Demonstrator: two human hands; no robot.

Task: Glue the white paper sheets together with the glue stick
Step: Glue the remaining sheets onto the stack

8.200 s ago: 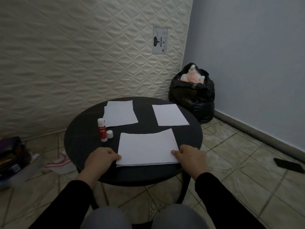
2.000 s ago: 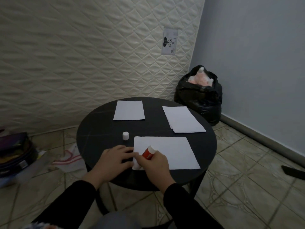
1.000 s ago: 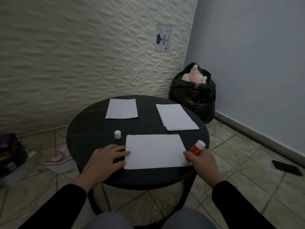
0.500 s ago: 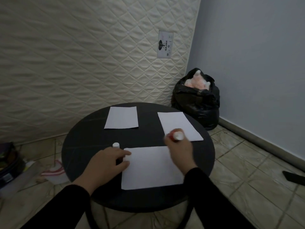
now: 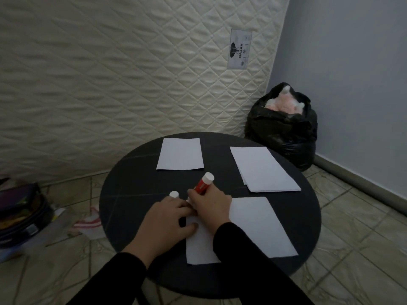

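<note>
A white paper sheet lies on the near part of the round black table. My left hand presses flat on its left edge, fingers spread. My right hand grips the red glue stick, tilted, with its lower end at the sheet's far left corner. The white cap stands on the table just beyond my left fingers. A single sheet lies at the back left, and a small stack of sheets at the back right.
A quilted mattress leans against the wall behind the table. A black bag with pink stuffing stands in the corner at the right. Bags and clutter lie on the tiled floor at the left.
My right hand has carried the glue stick from the sheet's right side across its far edge to the far left corner. My left hand stays on the left edge.
</note>
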